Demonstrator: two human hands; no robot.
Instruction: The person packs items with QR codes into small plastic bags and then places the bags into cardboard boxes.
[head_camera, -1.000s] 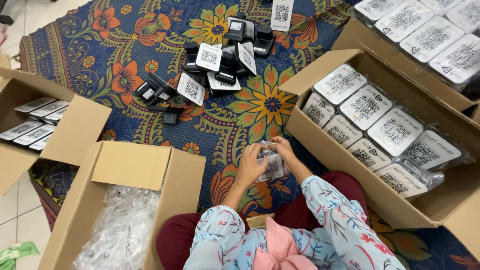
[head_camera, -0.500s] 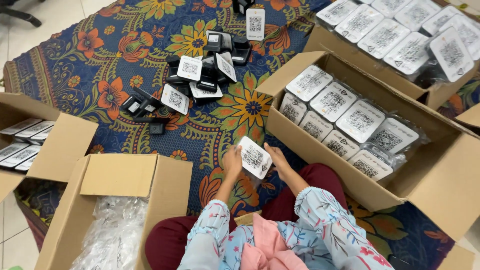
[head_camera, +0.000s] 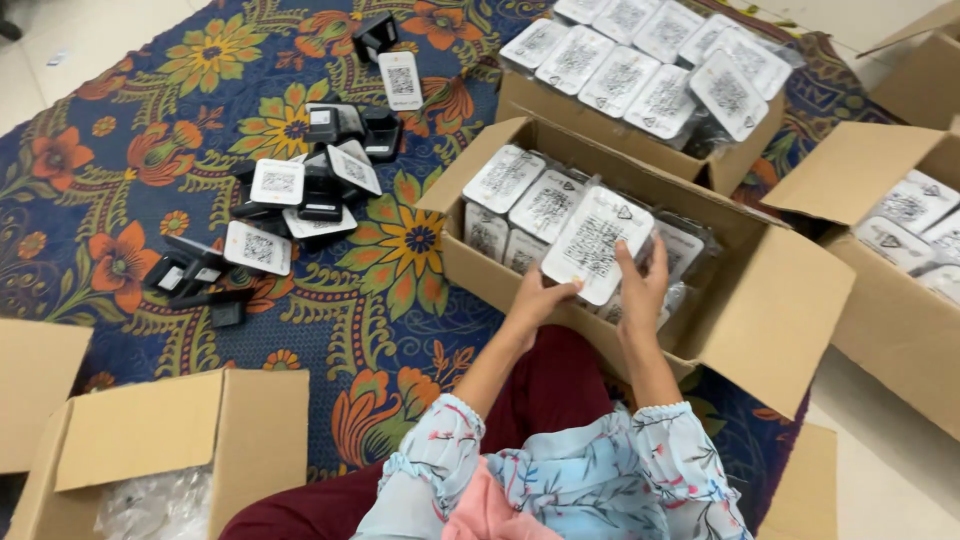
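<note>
A clear-wrapped packet (head_camera: 597, 245) with a white rectangular label, printed with a square black code pattern, is being held over the middle cardboard box (head_camera: 770, 300). It is being gripped at its lower left edge by the left hand (head_camera: 540, 297) and along its right edge by the right hand (head_camera: 643, 272), the fingers of both being clamped on it.

Inside that open box, more packets of the same kind (head_camera: 520, 190) are being kept in rows, white labels facing up. A second box (head_camera: 640, 125) behind it is being filled above its rim with labelled packets (head_camera: 650, 55). A third box (head_camera: 890, 250) at the right is seen holding similar packets (head_camera: 915, 205). At the lower left, an open carton (head_camera: 150, 450) is being used for crumpled clear plastic bags (head_camera: 155, 505), and part of another carton (head_camera: 35, 395) is cut off by the left edge.

On the rug (head_camera: 400, 300), a loose heap of small black devices and white labelled cards (head_camera: 290, 205) is lying well apart from the hands, with one card (head_camera: 402, 78) lying alone farther back. The rug is dark blue with orange, yellow and red flowers, and it is spread over a pale tiled floor (head_camera: 900, 490). Floral sleeves (head_camera: 560, 480) and dark red trousers (head_camera: 545, 385) are being shown at the bottom.
</note>
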